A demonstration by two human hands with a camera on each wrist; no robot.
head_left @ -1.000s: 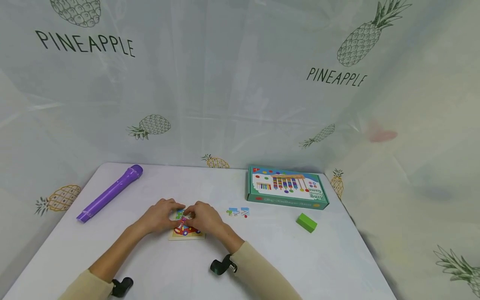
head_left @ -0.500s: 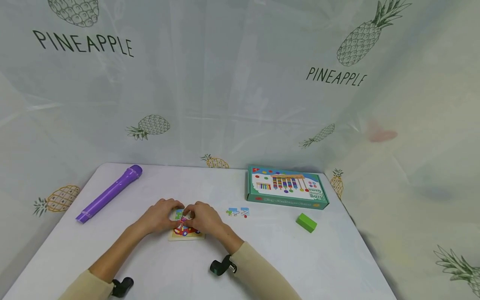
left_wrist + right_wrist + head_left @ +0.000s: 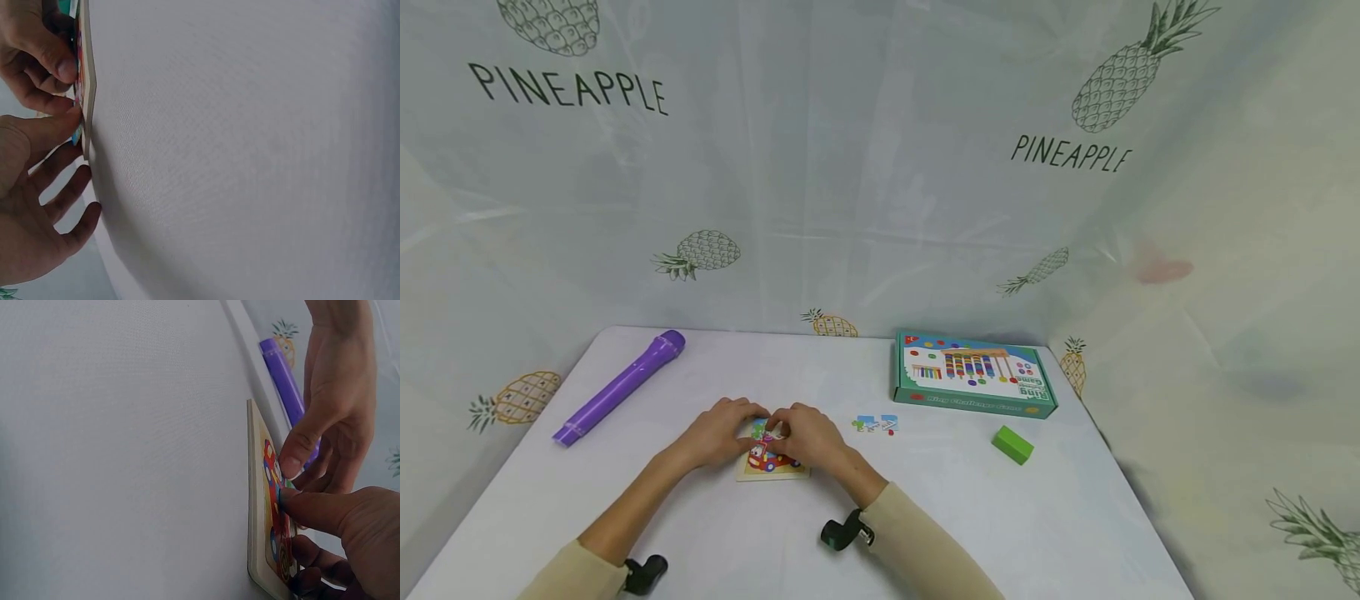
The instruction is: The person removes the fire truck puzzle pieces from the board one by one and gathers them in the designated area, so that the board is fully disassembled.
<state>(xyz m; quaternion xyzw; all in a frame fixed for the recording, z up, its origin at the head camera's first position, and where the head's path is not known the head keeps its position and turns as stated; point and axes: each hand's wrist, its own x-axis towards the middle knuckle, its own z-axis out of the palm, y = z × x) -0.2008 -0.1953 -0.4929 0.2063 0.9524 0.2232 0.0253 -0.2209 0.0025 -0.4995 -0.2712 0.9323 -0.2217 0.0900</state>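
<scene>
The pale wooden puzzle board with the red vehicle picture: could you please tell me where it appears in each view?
Head: the puzzle board is below and left of centre.
Left wrist: the board is edge-on, upper left.
Right wrist: the board is right of centre, mostly lower half.
Shared landmark: the person's left hand, at the board in every view.

Flat, face-up wooden puzzle [image 3: 771,467]

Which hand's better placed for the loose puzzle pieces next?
Probably the right hand: the loose pieces lie on its side of the puzzle board, while the left hand is farther away.
</scene>
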